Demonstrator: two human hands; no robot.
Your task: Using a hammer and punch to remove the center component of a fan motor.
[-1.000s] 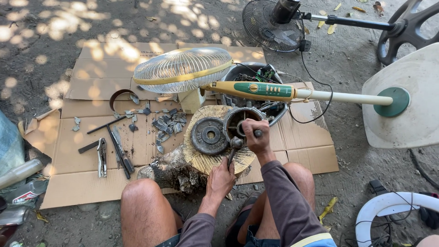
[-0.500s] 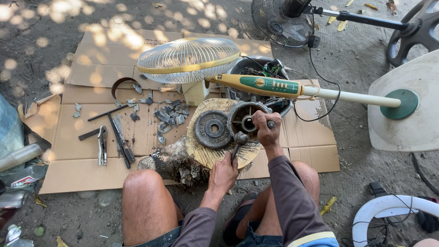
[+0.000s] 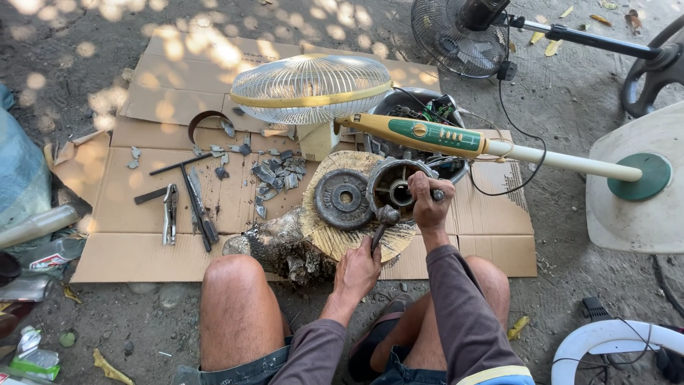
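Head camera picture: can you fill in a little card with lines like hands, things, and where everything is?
Place: flattened brown cardboard sheet on dirt ground
Left hand: grip closed on a small dark metal hammer
Right hand: grip closed on a grey round metal motor housing
Work block: pale round wood stump
On the stump: dark round iron disc, beside the housing
Behind: cream wire fan cage, yellow and green fan pole
Left of stump: grey metal pliers, grey broken pieces

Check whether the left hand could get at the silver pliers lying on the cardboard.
Probably yes: the left hand grips a hammer handle, but only open cardboard lies between it and the silver pliers. It would need to free itself first.
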